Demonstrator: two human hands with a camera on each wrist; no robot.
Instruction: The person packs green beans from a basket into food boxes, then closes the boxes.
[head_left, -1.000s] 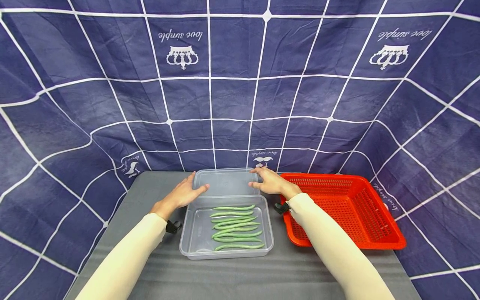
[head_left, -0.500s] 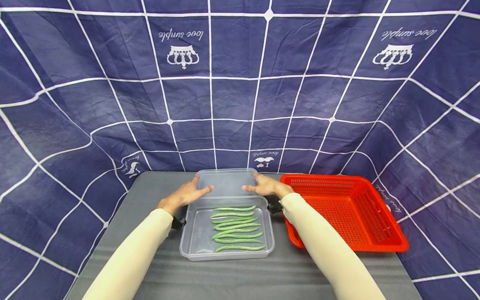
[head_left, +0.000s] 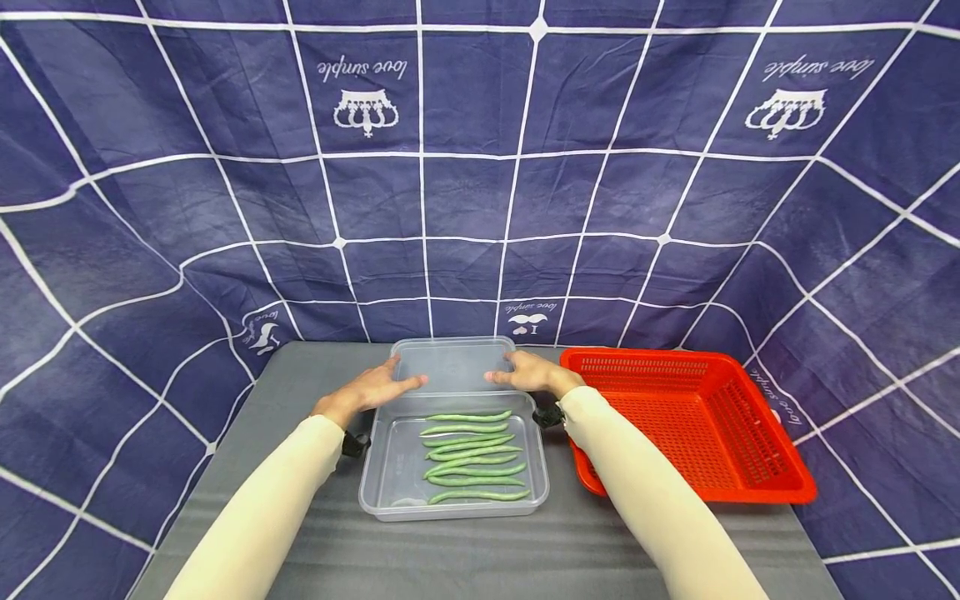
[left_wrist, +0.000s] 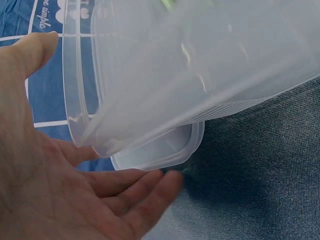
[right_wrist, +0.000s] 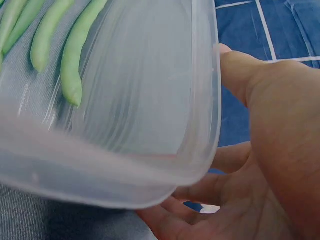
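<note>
A clear plastic lid (head_left: 453, 367) lies at the back of the table, behind a clear plastic container (head_left: 399, 454). Several green beans (head_left: 472, 458) are lined up inside the container. My left hand (head_left: 367, 390) is at the lid's left side, thumb over the lid. Its fingers (left_wrist: 145, 190) stretch along the lid's edge in the left wrist view, seemingly touching it. Opposite, my right hand (head_left: 534, 371) is at the lid's right side with the thumb reaching over it. The container wall partly hides its fingers (right_wrist: 200, 195) in the right wrist view; firm contact is unclear.
A red perforated basket (head_left: 675, 425) stands to the right, partly under my right forearm. The grey tabletop (head_left: 420, 558) extends in front of the container. Blue grid-patterned cloth (head_left: 465, 192) hangs at the back and both sides.
Both hands have moved inward to the lid's sides since a second ago, thumbs further over it. Over the last half second they have barely shifted. The container and beans stay put.
</note>
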